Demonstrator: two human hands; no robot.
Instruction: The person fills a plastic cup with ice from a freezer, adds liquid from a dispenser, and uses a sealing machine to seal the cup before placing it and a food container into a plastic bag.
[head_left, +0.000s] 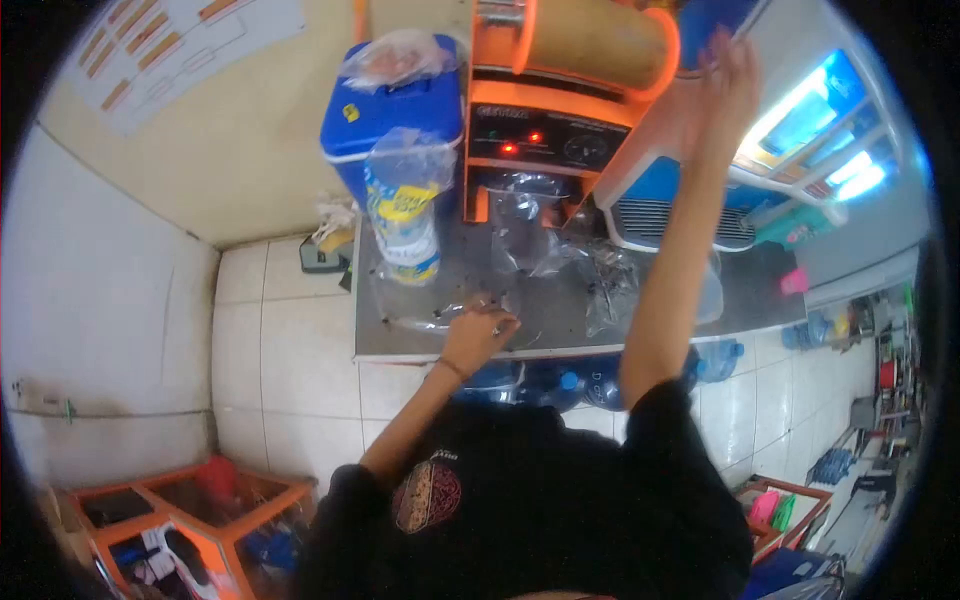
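My left hand is low over the front edge of the grey counter, its fingers curled at clear plastic film; whether they grip it is too small to tell. My right hand is raised at the upper right, blurred, beside the orange machine and near a blue container. Two red lights glow on the machine's black panel. A plastic bag with a yellow label stands on the counter left of the machine. Below the machine lies clear plastic.
A blue cooler with a crumpled bag on top stands behind the labelled bag. Right of the machine is a blue and white dispenser with a grille. A pink cup sits farther right. Large water bottles are below the counter.
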